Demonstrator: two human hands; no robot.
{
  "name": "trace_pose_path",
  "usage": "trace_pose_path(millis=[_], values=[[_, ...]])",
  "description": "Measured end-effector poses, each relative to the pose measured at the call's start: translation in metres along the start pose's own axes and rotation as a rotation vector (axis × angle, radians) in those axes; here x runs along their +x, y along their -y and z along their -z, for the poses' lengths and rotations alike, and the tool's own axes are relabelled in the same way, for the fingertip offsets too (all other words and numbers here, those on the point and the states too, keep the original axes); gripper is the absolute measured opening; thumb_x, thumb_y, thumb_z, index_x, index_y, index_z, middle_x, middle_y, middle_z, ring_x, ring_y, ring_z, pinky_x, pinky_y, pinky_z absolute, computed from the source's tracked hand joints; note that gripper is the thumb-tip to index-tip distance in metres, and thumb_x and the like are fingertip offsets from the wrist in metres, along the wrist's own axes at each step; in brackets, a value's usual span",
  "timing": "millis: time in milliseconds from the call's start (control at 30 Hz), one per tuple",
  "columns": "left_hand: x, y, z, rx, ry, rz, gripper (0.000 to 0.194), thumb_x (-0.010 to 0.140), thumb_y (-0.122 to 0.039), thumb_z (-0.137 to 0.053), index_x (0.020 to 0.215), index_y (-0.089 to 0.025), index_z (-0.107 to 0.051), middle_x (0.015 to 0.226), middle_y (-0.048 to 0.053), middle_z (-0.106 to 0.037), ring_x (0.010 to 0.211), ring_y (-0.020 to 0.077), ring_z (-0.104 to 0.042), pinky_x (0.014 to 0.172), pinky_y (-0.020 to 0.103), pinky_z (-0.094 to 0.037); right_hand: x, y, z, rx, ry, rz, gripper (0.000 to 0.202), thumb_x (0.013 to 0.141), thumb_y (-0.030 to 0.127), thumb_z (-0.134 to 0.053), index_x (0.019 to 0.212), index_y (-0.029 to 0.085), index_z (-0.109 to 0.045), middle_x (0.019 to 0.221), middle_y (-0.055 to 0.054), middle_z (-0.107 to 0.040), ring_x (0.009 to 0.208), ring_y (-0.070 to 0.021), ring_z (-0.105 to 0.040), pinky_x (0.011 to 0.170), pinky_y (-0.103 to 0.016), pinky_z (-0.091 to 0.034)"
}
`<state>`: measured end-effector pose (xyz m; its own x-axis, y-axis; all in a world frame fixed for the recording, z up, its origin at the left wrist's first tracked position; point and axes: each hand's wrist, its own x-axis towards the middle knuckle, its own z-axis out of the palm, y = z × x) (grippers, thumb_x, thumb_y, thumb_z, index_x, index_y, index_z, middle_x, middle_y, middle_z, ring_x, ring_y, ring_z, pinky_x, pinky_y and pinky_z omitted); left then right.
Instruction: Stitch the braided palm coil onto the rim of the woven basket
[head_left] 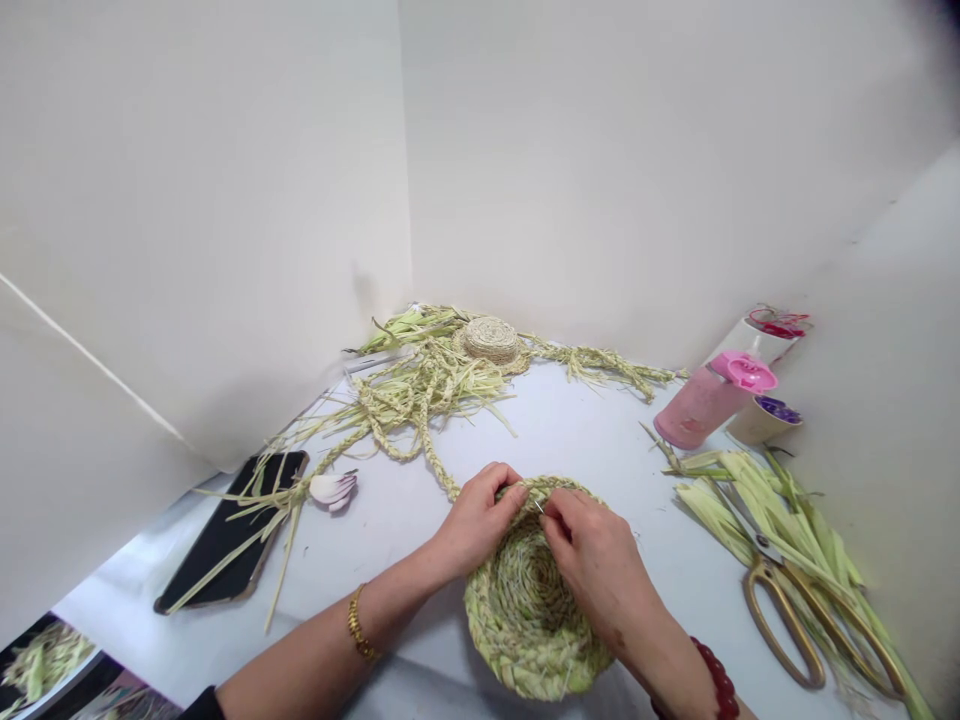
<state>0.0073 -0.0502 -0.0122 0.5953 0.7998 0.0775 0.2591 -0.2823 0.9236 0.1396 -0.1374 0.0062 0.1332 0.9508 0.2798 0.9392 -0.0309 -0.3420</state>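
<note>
In right hand (595,553), a needle (538,507)

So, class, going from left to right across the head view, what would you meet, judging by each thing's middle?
Smartphone → small purple-and-white object → left hand → right hand → pink bottle → gold-handled scissors. The coiled braidwork overlaps both hands, so it is left out.

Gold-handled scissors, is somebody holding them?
No, the scissors lie among green leaves, apart from the left hand and right hand.
</note>
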Motion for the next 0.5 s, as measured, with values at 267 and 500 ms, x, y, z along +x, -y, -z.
trace_pose_path(millis=[267, 500], values=[[0.0, 0.004, -0.001, -0.074, 0.03, 0.06, 0.024, 0.082, -0.038, -0.046, 0.073, -0.016, -0.049, 0.069, -0.002, -0.047, 0.067, 0.0121, -0.04, 0.062, 0.022, -0.036, -0.002, 0.005, -0.01, 0.028, -0.07, -0.047, 0.017, 0.084, 0.016, -0.04, 0.068, 0.021, -0.042, 0.062, -0.001, -0.054, 0.054, -0.0151, -0.047, 0.054, -0.027, -0.028], [0.001, 0.006, -0.001, -0.163, 0.098, 0.09, 0.028, 0.082, -0.04, -0.046, 0.073, -0.014, -0.054, 0.067, -0.002, -0.045, 0.065, 0.011, -0.038, 0.059, 0.021, -0.034, -0.002, 0.007, -0.018, -0.022, -0.166, -0.028, 0.016, 0.086, 0.016, -0.039, 0.071, 0.021, -0.043, 0.065, -0.002, -0.053, 0.056, -0.0159, -0.048, 0.054, -0.026, -0.028]])
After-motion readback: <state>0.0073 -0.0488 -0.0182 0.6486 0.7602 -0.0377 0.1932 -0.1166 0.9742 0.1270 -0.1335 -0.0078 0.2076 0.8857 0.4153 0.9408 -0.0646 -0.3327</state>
